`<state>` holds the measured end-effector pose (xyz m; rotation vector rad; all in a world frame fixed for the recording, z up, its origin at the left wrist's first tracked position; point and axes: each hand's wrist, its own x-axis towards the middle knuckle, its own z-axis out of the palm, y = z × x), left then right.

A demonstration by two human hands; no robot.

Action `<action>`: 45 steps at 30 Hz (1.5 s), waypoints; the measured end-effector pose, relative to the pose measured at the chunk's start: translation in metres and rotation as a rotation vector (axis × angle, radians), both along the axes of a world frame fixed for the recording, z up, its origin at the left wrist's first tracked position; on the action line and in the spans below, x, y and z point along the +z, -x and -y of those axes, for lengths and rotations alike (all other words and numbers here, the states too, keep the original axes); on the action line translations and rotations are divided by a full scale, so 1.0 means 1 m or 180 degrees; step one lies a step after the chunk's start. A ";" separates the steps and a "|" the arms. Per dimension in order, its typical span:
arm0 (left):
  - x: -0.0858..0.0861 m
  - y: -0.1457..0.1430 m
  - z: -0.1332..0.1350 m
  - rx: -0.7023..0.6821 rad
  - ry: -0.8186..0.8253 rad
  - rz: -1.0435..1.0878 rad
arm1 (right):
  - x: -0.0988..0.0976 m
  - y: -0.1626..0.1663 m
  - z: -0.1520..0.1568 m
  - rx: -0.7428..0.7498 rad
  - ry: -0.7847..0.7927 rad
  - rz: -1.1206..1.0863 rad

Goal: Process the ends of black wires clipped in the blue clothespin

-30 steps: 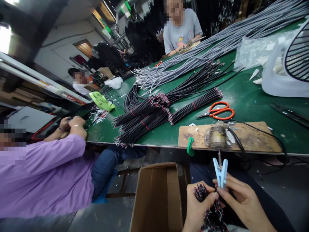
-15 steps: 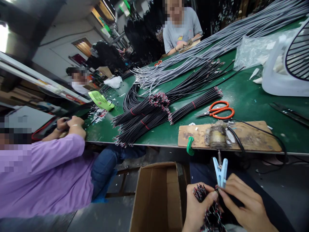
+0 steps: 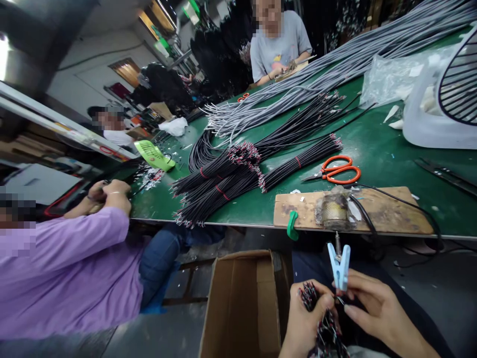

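My left hand [image 3: 303, 318] is closed around a bundle of thin black cables [image 3: 328, 335] with red, white and black wire ends showing above and below the thumb. One cable's stripped wire end [image 3: 340, 300] sticks out past the left thumb tip toward my right hand [image 3: 382, 311]. The right thumb and fingers are slightly apart beside that wire end. Just above it hangs a light blue clothespin [image 3: 339, 271], fixed on a metal tip [image 3: 338, 239] that comes out of a round metal housing [image 3: 335, 211]. The right fingertips are partly hidden behind the clothespin.
A wooden board [image 3: 395, 214] carries the housing at the table edge, with a green clamp [image 3: 292, 226]. Orange-handled scissors [image 3: 341, 170], tied black cable bundles [image 3: 219, 186] and grey cables [image 3: 298, 94] lie behind. Below stands a cardboard box [image 3: 242, 303]. Co-workers sit left and opposite.
My right thumb has come away from the left thumb and the fingers have parted a little. A wire end now shows between the hands. The view has shifted slightly.
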<state>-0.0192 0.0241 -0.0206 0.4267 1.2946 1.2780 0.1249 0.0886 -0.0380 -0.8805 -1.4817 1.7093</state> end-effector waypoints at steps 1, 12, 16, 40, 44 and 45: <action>0.003 0.000 -0.002 0.0023 0.0048 -0.0028 | 0.003 0.000 0.002 -0.0079 -0.0156 -0.0012; 0.019 0.014 0.000 -0.0826 0.0076 0.0239 | 0.028 0.000 0.001 0.0443 -0.0259 -0.0433; 0.037 0.018 -0.007 -0.1017 -0.0598 -0.0581 | 0.025 0.004 0.008 0.0698 0.1185 -0.1085; 0.038 0.001 -0.025 0.0189 -0.1071 -0.1491 | 0.051 0.034 -0.036 0.0107 0.1788 -0.1641; 0.039 0.002 -0.020 0.0283 -0.0944 -0.1372 | 0.039 0.032 -0.036 0.0129 0.1942 -0.1654; 0.040 0.003 -0.019 0.0250 -0.0947 -0.1390 | 0.035 0.030 -0.037 0.0105 0.1977 -0.1613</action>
